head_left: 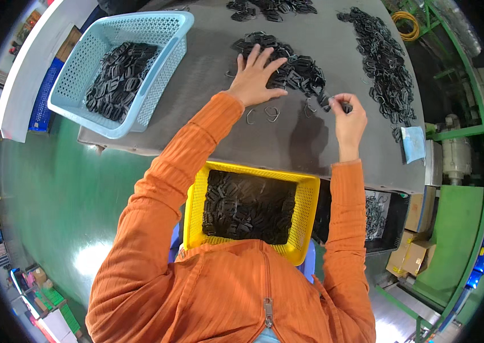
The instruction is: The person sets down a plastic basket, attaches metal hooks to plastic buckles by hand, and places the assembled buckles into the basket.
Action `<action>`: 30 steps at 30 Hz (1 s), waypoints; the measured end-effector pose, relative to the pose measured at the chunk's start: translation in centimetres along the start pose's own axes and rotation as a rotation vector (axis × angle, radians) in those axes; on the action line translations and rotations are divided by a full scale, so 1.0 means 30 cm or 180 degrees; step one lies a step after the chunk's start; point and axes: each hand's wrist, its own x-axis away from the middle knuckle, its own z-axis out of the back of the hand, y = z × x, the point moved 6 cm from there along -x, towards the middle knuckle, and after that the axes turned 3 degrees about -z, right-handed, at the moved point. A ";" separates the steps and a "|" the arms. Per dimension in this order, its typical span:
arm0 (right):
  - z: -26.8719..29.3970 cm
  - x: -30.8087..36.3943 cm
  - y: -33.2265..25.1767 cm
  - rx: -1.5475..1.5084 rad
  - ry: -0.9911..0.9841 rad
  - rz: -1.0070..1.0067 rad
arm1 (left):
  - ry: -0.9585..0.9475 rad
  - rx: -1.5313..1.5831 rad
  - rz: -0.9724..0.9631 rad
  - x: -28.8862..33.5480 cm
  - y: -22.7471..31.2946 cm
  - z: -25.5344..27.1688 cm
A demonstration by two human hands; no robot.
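My left hand (258,74), fingers spread, rests on the near left side of a pile of small black buckle-like pieces (305,71) on the grey table. To its right, my right hand (349,119) is closed in a pinch at the pile's near right end. A small black buckle (346,107) shows at its fingers; its exact outline is partly hidden. Between the hands and the table's near edge lie a few loose wire rings (272,114), bent and silvery. A yellow basket (195,220) at my lap holds many similar black pieces (236,208).
A light blue basket (159,86) of black pieces stands on the table's left. More black pieces form a long heap (382,63) at the right and a heap (270,7) at the far edge. A blue packet (413,144) lies at the right corner. Below is a black crate (393,228).
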 end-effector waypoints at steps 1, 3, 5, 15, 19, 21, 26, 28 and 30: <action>-0.016 0.001 0.013 -0.0183 -0.0488 -0.0133 | 0.0031 -0.0015 -0.0114 -0.020 -0.016 -0.035; -0.047 0.054 -0.017 -0.0930 -0.1488 -0.0429 | -0.0065 -0.0203 -0.0009 -0.076 -0.098 -0.088; -0.050 0.152 -0.102 -0.0966 -0.2539 -0.0337 | -0.0129 -0.0388 0.0270 -0.131 -0.132 -0.083; -0.150 -0.047 -0.110 0.0177 -0.0996 0.1141 | 0.0883 0.1039 0.0500 -0.118 -0.199 0.153; -0.319 -0.193 -0.057 0.1210 -0.0904 0.0761 | 0.0975 0.0682 0.0375 -0.009 -0.137 0.158; -0.396 -0.205 -0.053 0.1239 -0.1481 0.0610 | 0.0938 0.0539 0.0032 0.061 0.004 0.166; -0.424 -0.208 -0.201 -0.0967 -0.2078 0.0577 | -0.0054 0.0405 -0.0628 0.236 0.148 0.086; -0.414 -0.216 -0.199 -0.0234 -0.2245 0.0419 | -0.0014 0.0306 -0.0530 0.244 0.116 0.086; -0.384 -0.225 -0.177 -0.0414 -0.2190 0.0446 | 0.0126 0.0093 -0.0403 0.237 0.082 0.099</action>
